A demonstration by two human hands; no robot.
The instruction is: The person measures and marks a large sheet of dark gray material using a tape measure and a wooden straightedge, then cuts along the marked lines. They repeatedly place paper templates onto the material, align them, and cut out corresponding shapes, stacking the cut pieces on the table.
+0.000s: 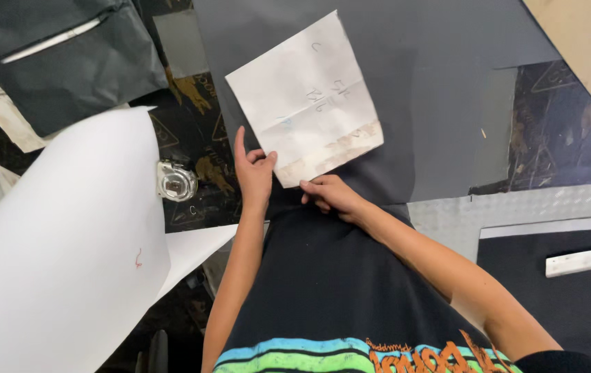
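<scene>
The white paper pattern [306, 97] lies on dark grey fabric [433, 83], its near corner pinned by both hands. Left hand [254, 173] presses flat with fingers spread; right hand [328, 195] seems to pinch the edge, fingers together. Steady even pressure would probably keep it square. A metal weight [176, 181] sits beside

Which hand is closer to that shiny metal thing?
Left. The left hand lies just right of the shiny metal thing; the right hand is farther off, at the paper's bottom edge.
</scene>
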